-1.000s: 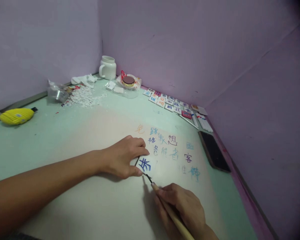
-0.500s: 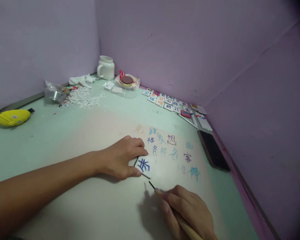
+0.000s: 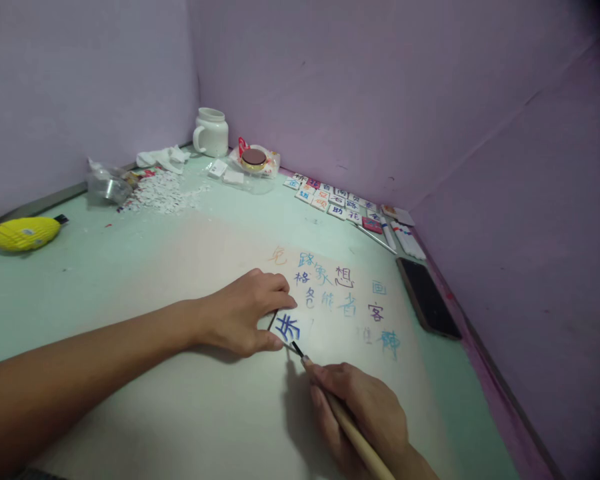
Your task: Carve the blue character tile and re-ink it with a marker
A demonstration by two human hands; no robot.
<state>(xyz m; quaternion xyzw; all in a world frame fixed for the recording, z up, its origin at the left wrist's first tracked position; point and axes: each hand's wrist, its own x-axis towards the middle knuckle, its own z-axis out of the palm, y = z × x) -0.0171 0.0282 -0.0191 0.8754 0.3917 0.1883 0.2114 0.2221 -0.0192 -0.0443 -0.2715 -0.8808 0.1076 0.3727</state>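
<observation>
My left hand (image 3: 243, 312) lies on the table with thumb and fingers pinching the left edge of a small white tile (image 3: 291, 329) that bears a blue painted character. My right hand (image 3: 367, 413) grips a wooden-handled brush (image 3: 347, 427); its dark tip touches the tile's lower edge. Several painted characters (image 3: 337, 293) in blue, purple and orange sit on the pale sheet just beyond the tile.
A black phone (image 3: 427, 297) lies at the right near the wall. Rows of painted tiles (image 3: 333, 200) and white strips (image 3: 405, 239) line the far wall. A white mug (image 3: 211, 133), a round tin (image 3: 253, 159), torn paper bits (image 3: 165, 193) and a yellow object (image 3: 24, 233) stand at the back left.
The brush tip pulled back from the tile half a second ago and has now returned to its lower edge. My left hand has stayed on the tile.
</observation>
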